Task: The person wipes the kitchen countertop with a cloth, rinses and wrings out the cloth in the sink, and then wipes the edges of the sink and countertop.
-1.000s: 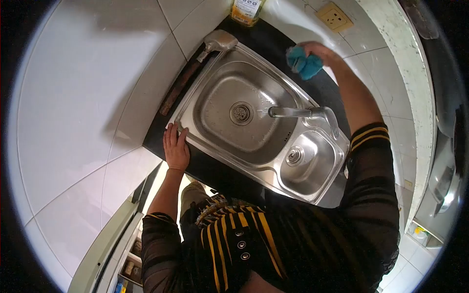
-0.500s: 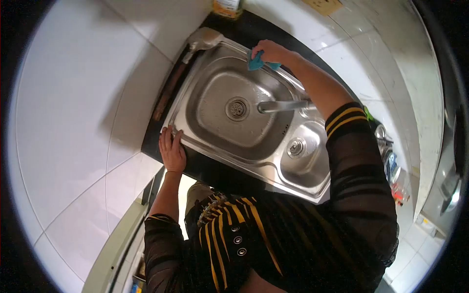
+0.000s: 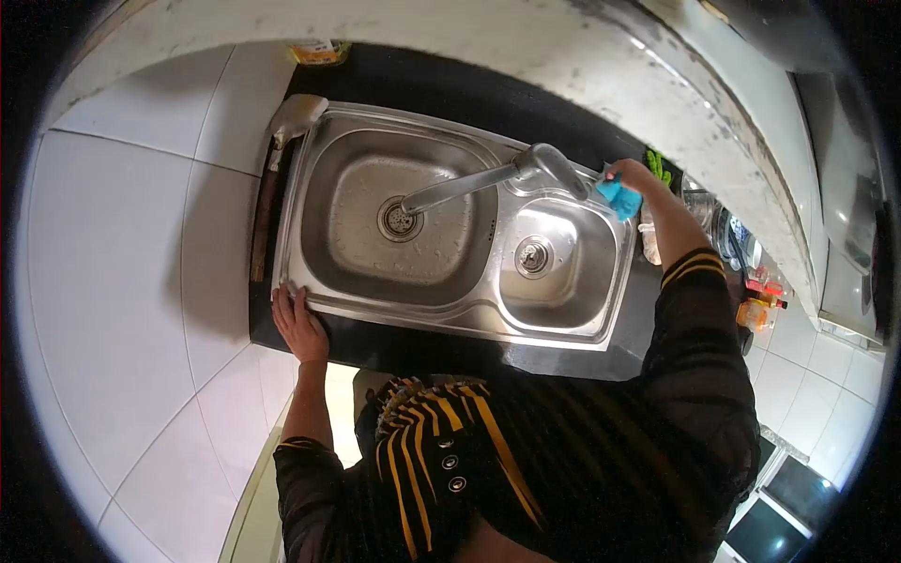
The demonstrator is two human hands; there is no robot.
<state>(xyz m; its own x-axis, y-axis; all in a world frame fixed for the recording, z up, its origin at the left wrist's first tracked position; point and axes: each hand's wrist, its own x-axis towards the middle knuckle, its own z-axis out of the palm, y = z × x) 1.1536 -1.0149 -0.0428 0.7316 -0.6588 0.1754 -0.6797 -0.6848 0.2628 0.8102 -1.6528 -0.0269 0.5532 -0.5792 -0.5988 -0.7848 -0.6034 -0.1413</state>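
A blue cloth (image 3: pixel 619 198) is bunched in my right hand (image 3: pixel 635 177), pressed to the far right corner of the steel sink (image 3: pixel 450 330). My left hand (image 3: pixel 300 326) rests at the sink's near left corner, fingers spread over the rim and the dark counter. Between my hands lie the large left basin (image 3: pixel 347 272) and the small right basin (image 3: pixel 572 305), each with a drain. The faucet (image 3: pixel 469 188) reaches over the large basin. Drops of water dot the bottom of the large basin.
Above the far counter hangs a pale cabinet edge (image 3: pixel 526 47). A jar with a yellow label (image 3: pixel 319 53) stands at the back left. A long-handled tool (image 3: pixel 266 211) lies along the left wall. Green gloves or leaves (image 3: pixel 657 167) and several bottles (image 3: pixel 755 300) sit at the right.
My right hand has moved the blue cloth from the large basin's far rim rightward to the sink's far right corner. My left hand stays at the near left corner. The view has turned.
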